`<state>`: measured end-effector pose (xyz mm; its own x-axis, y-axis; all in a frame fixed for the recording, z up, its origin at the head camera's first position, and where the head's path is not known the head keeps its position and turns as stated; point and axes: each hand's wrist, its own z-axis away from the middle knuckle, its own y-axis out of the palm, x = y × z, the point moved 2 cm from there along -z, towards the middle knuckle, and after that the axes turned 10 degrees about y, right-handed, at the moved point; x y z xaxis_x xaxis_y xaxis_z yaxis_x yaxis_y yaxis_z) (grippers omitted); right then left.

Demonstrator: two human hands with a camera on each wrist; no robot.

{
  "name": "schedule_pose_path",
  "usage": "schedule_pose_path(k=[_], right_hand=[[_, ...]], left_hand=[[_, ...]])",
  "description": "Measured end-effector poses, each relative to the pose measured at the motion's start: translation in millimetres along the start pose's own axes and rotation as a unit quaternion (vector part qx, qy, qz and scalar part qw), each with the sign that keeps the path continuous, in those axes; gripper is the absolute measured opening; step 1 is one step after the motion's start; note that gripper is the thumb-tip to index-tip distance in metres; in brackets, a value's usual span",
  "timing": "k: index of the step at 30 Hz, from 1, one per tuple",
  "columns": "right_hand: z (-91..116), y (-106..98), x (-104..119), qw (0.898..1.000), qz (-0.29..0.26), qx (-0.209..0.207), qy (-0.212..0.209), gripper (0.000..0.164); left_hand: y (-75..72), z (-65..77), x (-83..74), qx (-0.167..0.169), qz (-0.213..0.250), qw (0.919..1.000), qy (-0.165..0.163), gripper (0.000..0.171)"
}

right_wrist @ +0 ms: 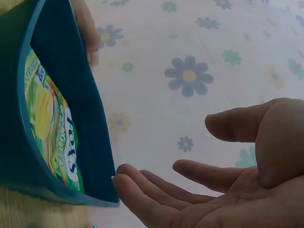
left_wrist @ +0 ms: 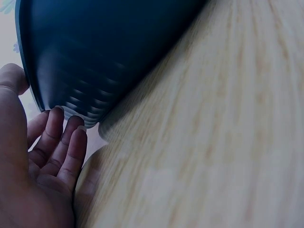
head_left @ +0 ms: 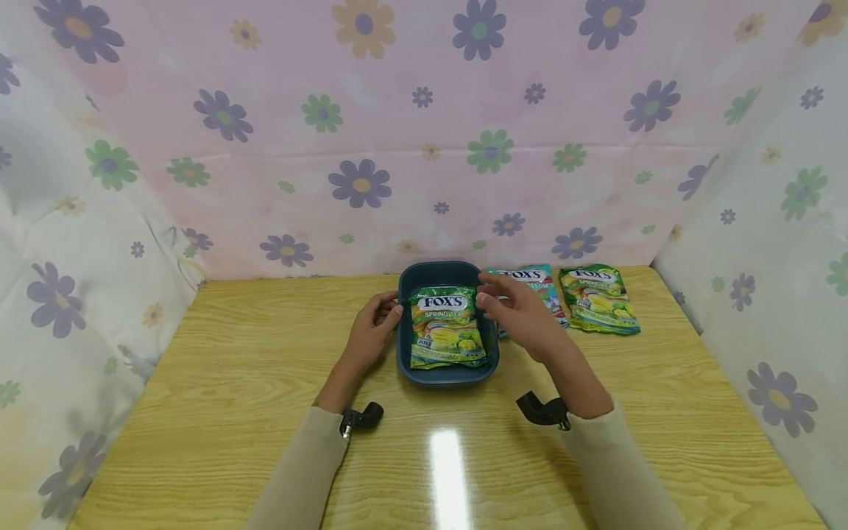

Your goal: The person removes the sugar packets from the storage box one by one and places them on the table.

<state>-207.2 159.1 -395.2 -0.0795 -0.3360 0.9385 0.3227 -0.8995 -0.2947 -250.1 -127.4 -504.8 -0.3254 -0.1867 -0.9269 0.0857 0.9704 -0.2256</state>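
A dark blue plastic basket stands on the wooden table, holding a green FOX'S Spring Tea candy bag that lies face up. My left hand is at the basket's left side. In the left wrist view, its slightly bent fingers reach the ribbed outer wall, and the thumb is by the basket's edge. Over the right rim hovers my right hand, its thumb and fingers spread apart with nothing between them. In the right wrist view, its fingertips are close to the rim; contact is unclear.
Right of the basket lies a teal and red FOX'S candy bag, partly hidden by my right hand. Another green Spring Tea bag lies farther right. A flowered cloth hangs behind the table and along both sides.
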Motion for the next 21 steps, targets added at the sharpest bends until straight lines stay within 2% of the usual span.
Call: schedule_pose_path(k=[6,13,21], right_hand=[[0,13,2,0.999,0.018,0.012,0.029,0.057],[-4,28,-1,0.997,0.029,0.035,0.061,0.063],[-7,40,-5,0.995,0.051,0.043,0.080,0.069]], left_hand=[[0.4,5.8,-30.4,0.003,-0.002,1.0000,0.007,0.043],[0.2,-0.6,5.5,-0.004,0.000,1.0000,0.007,0.045],[-0.7,0.1,8.6,-0.010,0.009,0.9998,0.018,0.043]])
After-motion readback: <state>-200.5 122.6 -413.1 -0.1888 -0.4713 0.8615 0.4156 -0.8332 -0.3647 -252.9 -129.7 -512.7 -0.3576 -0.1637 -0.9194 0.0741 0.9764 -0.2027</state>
